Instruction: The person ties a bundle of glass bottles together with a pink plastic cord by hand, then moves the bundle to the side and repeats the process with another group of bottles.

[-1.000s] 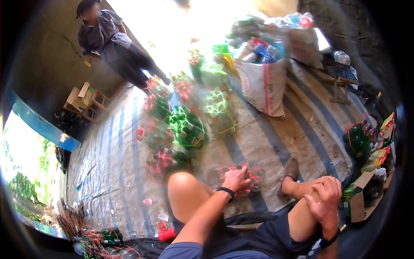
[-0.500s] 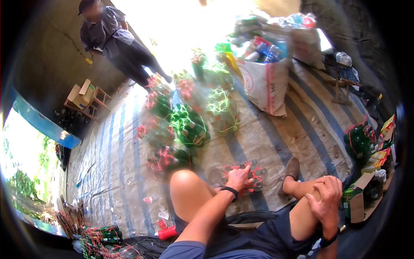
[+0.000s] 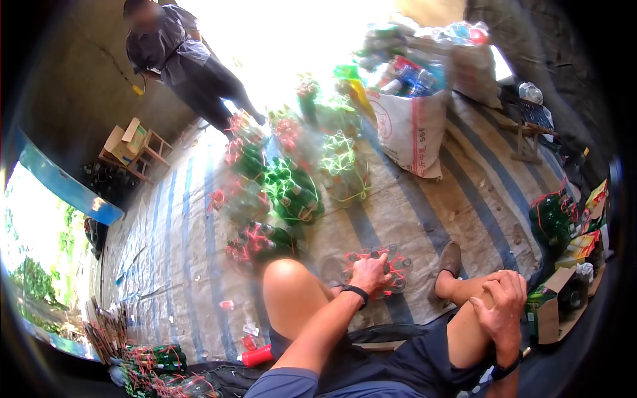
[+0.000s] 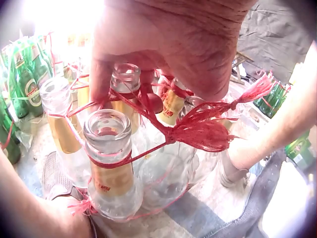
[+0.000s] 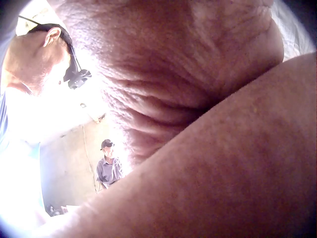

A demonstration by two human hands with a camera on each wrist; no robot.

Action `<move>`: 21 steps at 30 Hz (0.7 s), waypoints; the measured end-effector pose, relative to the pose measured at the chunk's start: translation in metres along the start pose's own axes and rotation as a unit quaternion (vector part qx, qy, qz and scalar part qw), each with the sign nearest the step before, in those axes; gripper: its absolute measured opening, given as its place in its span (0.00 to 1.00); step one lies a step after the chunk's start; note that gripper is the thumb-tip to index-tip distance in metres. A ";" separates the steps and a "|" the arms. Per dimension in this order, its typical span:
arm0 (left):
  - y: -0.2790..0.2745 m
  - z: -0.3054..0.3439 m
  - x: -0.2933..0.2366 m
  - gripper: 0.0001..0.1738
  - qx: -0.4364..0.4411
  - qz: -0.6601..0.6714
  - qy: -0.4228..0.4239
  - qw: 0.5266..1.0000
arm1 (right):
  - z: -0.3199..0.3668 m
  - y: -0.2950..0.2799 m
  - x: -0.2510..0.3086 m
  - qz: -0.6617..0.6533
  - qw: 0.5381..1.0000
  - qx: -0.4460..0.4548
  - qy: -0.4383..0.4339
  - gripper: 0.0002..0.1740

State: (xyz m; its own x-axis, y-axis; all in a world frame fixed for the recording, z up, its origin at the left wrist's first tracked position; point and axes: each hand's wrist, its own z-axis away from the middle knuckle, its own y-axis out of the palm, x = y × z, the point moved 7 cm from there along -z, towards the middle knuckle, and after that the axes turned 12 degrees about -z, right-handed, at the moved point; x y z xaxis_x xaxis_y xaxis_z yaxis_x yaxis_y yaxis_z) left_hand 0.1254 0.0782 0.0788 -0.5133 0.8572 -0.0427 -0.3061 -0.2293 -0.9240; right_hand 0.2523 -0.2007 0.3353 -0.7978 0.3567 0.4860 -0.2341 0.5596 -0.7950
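In the head view a bundle of clear glass bottles (image 3: 398,284) tied with red twine stands upright on the floor between the person's feet. The left hand (image 3: 370,273) lies over it from above. Up close in the left wrist view, its fingers curl down among the bottle necks and grip there, beside a frayed red twine knot (image 4: 205,136). One clear bottle (image 4: 113,186) with a yellowish label stands in front of the fingers. The right hand (image 3: 502,302) rests on the bent right knee, holding nothing. The leg fills much of the right wrist view.
Several tied bundles of green bottles (image 3: 292,196) and clear ones stand ahead on the striped sheet (image 3: 458,199). A white sack (image 3: 405,136) overflows with plastic bottles. Boxes (image 3: 554,302) line the right side. Another person (image 3: 172,50) stands at the back left.
The head view has shifted slightly. The left hand stays over the clear bottle bundle, and the right hand stays on the knee.
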 end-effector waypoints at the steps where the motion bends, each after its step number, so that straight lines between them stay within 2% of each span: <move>1: -0.001 0.000 0.000 0.29 0.001 0.003 0.002 1.000 | 0.000 0.000 0.000 0.001 1.000 0.000 -0.001 0.20; 21: -0.003 0.000 0.000 0.32 -0.005 0.018 0.006 1.000 | 0.000 -0.001 -0.001 0.004 1.000 -0.005 0.001 0.20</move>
State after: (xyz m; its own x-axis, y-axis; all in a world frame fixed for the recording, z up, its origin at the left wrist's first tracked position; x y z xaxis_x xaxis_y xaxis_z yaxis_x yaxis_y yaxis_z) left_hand 0.1263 0.0789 0.0815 -0.5138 0.8541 -0.0809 -0.2786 -0.2553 -0.9259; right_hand 0.2531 -0.2021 0.3359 -0.7983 0.3639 0.4800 -0.2213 0.5639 -0.7956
